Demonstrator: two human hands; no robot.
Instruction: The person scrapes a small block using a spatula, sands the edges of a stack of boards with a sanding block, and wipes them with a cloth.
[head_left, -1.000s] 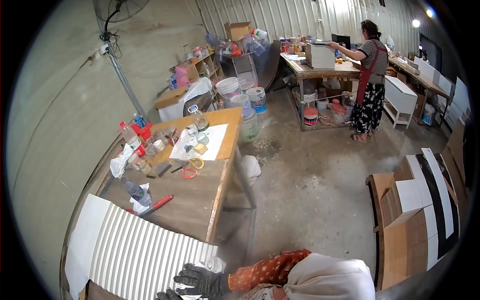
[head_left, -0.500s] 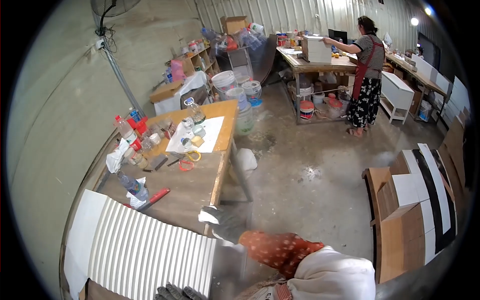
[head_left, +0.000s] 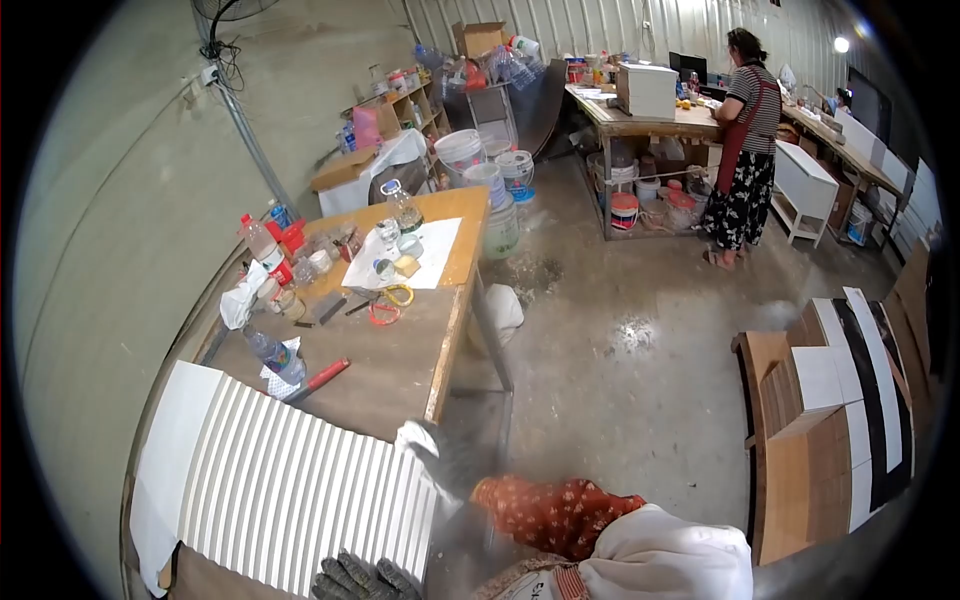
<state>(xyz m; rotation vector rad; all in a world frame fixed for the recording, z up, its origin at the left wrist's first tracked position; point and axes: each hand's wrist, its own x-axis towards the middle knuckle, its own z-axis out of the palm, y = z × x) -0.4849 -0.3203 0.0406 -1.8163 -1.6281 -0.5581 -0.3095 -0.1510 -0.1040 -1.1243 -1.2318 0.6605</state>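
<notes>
White parallel strips [head_left: 300,480] lie side by side at the lower left, over a white sheet [head_left: 175,470]. My left hand [head_left: 362,577], in a dark grey glove, rests on their lower edge with its fingers apart. Beyond their right end is my right hand [head_left: 462,462], gloved and blurred, at the end of a rust-red patterned sleeve [head_left: 560,510]. It grips a crumpled white cloth [head_left: 417,440] beside the table corner; its fingers are smeared by motion.
The worktable [head_left: 400,350] holds bottles, jars, scissors [head_left: 384,314] and a red-handled tool [head_left: 328,374]. Stacked boards [head_left: 810,450] stand at the right. Buckets [head_left: 460,150] are on the floor behind. A person in an apron [head_left: 745,130] stands at a far table.
My right hand has moved up and right off the strips with the cloth, then slightly down. My left hand now shows more at the strips' lower edge. The other person's arm has drawn back from the white box.
</notes>
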